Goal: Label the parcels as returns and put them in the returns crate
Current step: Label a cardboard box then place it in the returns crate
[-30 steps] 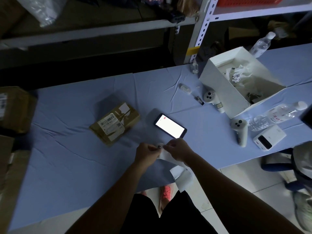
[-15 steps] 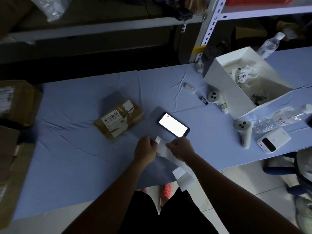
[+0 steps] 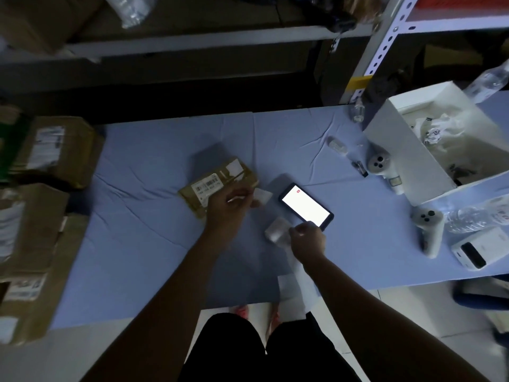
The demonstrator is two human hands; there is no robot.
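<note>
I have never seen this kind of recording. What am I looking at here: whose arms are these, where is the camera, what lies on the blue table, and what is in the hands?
There is no machine here. A person wears a camera on the head, so it looks down at that person's own two arms.

On the blue tablecloth lie a small brown parcel with a barcode label, a lit phone, an open white box and some small devices. Larger cardboard boxes stand at the left.

The left hand pinches a small white label and holds it beside the parcel. The right hand holds the strip of label backing paper, which hangs over the table's near edge. The picture is dark and blurred, so no print is readable.
</note>
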